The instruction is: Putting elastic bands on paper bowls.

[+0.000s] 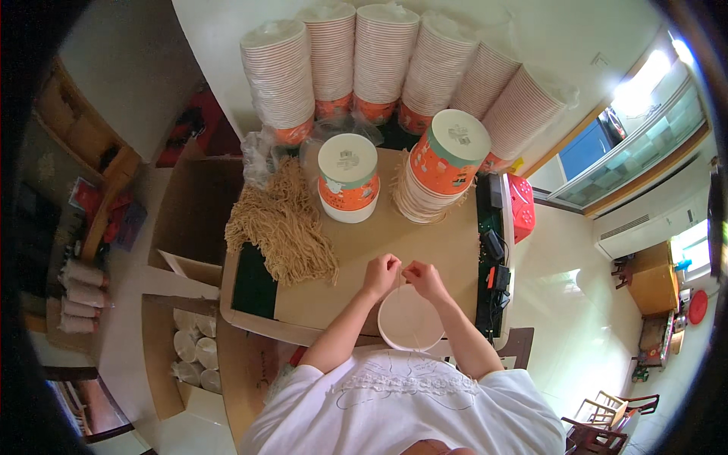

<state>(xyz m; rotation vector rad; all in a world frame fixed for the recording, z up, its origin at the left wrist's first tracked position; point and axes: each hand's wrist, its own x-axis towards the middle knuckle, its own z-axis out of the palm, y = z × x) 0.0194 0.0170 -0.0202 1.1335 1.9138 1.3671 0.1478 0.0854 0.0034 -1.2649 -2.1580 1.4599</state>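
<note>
My left hand (381, 276) and my right hand (426, 280) are close together at the table's near side, fingertips pinched. Between them runs a thin string (401, 279), hard to make out. Directly below is a white paper bucket (410, 322), its round opening toward me, close against my shirt. Left of my left hand lies a heap of tan cords (284, 220). Beyond my hands an orange and green paper bucket (348, 179) stands upside down. To its right is a taller upside-down stack of buckets (446, 163), with loose cords around its lower part.
Tall plastic-wrapped stacks of paper buckets (387, 57) line the table's far edge. Black power adapters (494, 246) and a red plastic basket (521, 208) are along the right edge. Open cardboard boxes (186, 220) stand on the floor at left, one holding wrapped white stacks (196, 349).
</note>
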